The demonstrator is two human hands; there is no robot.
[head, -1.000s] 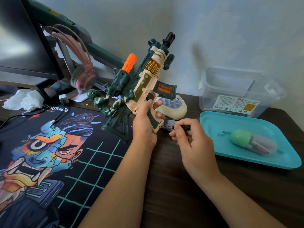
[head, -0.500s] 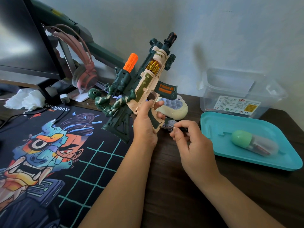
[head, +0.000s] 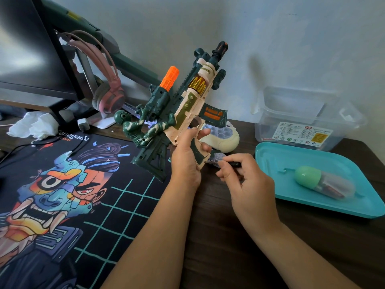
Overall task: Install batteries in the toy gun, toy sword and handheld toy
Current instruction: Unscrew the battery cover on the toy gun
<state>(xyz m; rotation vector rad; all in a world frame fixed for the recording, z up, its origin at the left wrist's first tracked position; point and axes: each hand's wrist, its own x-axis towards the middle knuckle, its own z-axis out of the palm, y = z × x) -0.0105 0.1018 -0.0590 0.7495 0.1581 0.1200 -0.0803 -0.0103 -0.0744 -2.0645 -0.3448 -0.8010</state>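
The left hand (head: 186, 161) wraps its fingers round the grip of the cream and dark green plastic toy gun (head: 187, 105), holding it above the dark wooden tabletop (head: 229, 247) with the muzzle tilted up. The right hand (head: 248, 184) pinches a small black tool (head: 234, 163) at the grip's base. A cream handheld toy (head: 223, 138) lies just behind, beside a teal plastic tray (head: 291, 155).

toy gun (head: 187, 105): cream and dark-green plastic with an orange tip, held tilted at centre frame, muzzle toward the top.
left hand (head: 185, 161): wrapped round the gun's grip.
right hand (head: 248, 184): a thin black object (head: 234, 163) is pinched just right of the grip's base.
handheld toy (head: 223, 136): cream oval plastic with pale blue bubbles, laid on the dark wooden desk (head: 218, 247) behind the grip.
teal plastic tray (head: 291, 155): set at right of the frame; a green-capped clear capsule (head: 320, 182) is laid in it.
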